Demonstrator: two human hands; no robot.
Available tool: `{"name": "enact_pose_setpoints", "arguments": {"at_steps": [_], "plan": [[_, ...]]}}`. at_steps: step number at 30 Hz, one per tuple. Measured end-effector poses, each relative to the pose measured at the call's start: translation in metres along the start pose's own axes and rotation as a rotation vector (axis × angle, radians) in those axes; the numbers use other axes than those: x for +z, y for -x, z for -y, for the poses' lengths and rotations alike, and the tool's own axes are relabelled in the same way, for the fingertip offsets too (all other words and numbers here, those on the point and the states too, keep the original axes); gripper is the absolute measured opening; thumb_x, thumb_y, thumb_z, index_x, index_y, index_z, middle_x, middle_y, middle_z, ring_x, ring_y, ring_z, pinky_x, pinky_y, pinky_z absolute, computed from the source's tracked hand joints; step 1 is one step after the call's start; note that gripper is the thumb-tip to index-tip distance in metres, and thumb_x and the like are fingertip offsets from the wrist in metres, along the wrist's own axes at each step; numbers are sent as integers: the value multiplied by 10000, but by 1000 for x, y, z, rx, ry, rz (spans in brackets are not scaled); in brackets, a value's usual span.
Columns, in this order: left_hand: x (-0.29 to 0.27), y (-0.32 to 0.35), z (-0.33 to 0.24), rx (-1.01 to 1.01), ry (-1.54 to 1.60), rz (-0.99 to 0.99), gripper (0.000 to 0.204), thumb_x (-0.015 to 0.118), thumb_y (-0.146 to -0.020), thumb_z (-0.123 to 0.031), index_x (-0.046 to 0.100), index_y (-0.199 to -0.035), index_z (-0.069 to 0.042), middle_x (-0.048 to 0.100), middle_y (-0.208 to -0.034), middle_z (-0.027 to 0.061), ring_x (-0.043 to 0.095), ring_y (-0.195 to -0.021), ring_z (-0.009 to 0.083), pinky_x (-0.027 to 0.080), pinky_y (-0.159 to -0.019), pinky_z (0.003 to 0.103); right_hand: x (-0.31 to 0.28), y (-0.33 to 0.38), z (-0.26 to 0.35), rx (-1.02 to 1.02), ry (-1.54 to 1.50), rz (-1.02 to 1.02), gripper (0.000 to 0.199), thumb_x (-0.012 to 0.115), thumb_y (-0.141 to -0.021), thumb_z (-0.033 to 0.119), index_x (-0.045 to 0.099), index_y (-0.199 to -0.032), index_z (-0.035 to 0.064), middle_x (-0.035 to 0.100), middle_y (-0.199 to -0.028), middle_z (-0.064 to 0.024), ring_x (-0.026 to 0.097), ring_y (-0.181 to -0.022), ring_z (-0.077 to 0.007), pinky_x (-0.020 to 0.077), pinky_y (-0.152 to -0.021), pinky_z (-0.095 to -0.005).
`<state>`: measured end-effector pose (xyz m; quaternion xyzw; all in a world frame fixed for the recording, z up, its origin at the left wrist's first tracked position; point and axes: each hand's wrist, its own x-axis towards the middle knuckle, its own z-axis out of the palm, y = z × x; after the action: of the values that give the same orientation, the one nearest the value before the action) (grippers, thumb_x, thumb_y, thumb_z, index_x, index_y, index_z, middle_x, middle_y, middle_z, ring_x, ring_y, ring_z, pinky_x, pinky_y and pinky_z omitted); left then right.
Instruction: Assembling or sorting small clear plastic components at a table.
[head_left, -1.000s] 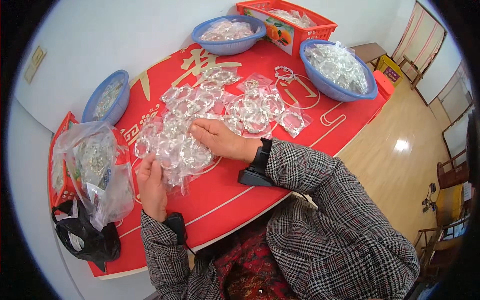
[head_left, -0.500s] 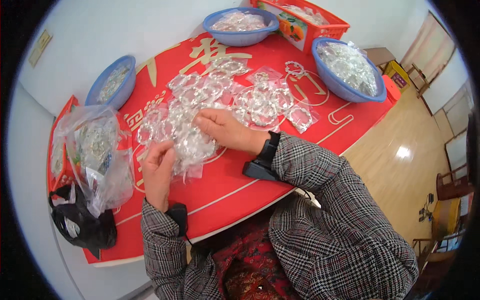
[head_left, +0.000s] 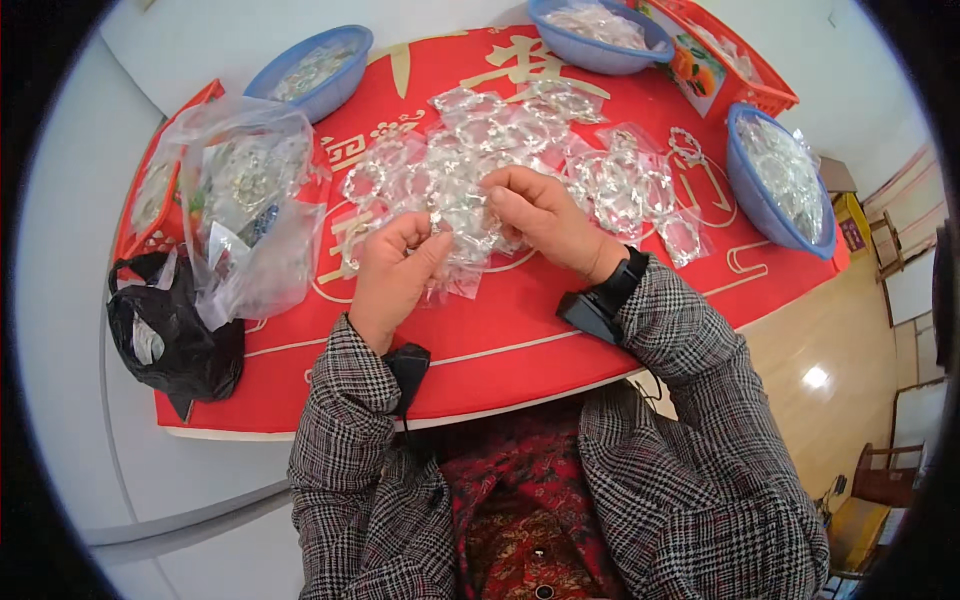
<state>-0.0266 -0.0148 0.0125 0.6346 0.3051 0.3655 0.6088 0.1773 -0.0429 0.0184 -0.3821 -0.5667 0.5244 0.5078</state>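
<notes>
Around the spread of bagged bracelets [head_left: 500,135], which covers the middle of the table, a red basket [head_left: 155,238] and a clear plastic bag [head_left: 255,290] take up nine o'clock, and a black bag [head_left: 195,355] sits near the table's rim at eight. At six, a strip of red tablecloth [head_left: 480,390] runs between the wrists and the curved near edge, giving the forearms room. At three, a blue basin [head_left: 765,200] stands by the table's right end; the shiny tan floor [head_left: 800,345] lies beyond, at four.

The left hand [head_left: 397,275], toward half past seven, and the right hand [head_left: 548,215], toward half past four, both keep a narrow grip, thumb close to fingers. A clear packet [head_left: 465,212] lies between them; whether either pinches it, one cannot tell.

The bracelets are pale, silvery-white rings in overlapping glossy packets; at three o'clock lies a ring of whitish beads [head_left: 686,147].

Both bags are thin and crumpled. A second basin [head_left: 340,92], at ten, is rounded, smooth blue plastic. The sleeves [head_left: 345,440] are checked cloth, and a black wristband [head_left: 628,280] circles the right wrist.
</notes>
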Motion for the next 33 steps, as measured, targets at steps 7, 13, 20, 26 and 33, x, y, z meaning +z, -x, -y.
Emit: {"name": "enact_pose_setpoints", "arguments": {"at_steps": [7, 13, 20, 26, 33], "plan": [[8, -3, -4, -14, 71, -30, 120, 563, -844, -108, 558, -903, -3, 547, -687, -16, 463, -540, 20, 373, -465, 164, -6, -1, -8, 10, 80, -25, 202, 493, -899, 240, 554, -921, 49, 472, -686, 50, 426, -582, -29, 361, -506, -176], [-2, 1, -8, -104, 86, -110, 110, 557, -843, -107, 563, -906, -16, 541, -657, -15, 474, -547, 34, 385, -482, 170, 2, -8, -11, 10, 116, -52, 186, 488, -897, 223, 557, -874, 52, 464, -648, 46, 418, -548, -33, 341, -471, -188], [2, -4, 0, -78, 64, -78, 144, 604, -816, -145, 559, -883, -26, 548, -684, -15, 467, -505, 41, 391, -455, 186, -6, -1, -15, 104, -6, -145, 160, 490, -891, 205, 560, -855, 66, 463, -626, 45, 420, -514, -41, 341, -458, -193], [-3, -4, 0, -56, 40, -51, 137, 619, -809, -154, 548, -827, -38, 525, -656, -27, 462, -508, 36, 386, -455, 182, -3, -5, -19, 54, -90, -143, 165, 498, -894, 212, 562, -885, 61, 491, -677, 46, 437, -543, -43, 360, -490, -184], [-8, -8, 9, 14, -31, 33, 153, 624, -807, -148, 520, -754, -50, 502, -641, -41, 459, -532, 23, 381, -464, 176, -3, -4, -15, 79, -90, -121, 174, 522, -886, 217, 569, -928, 55, 518, -723, 42, 453, -572, -40, 377, -516, -184]]}}
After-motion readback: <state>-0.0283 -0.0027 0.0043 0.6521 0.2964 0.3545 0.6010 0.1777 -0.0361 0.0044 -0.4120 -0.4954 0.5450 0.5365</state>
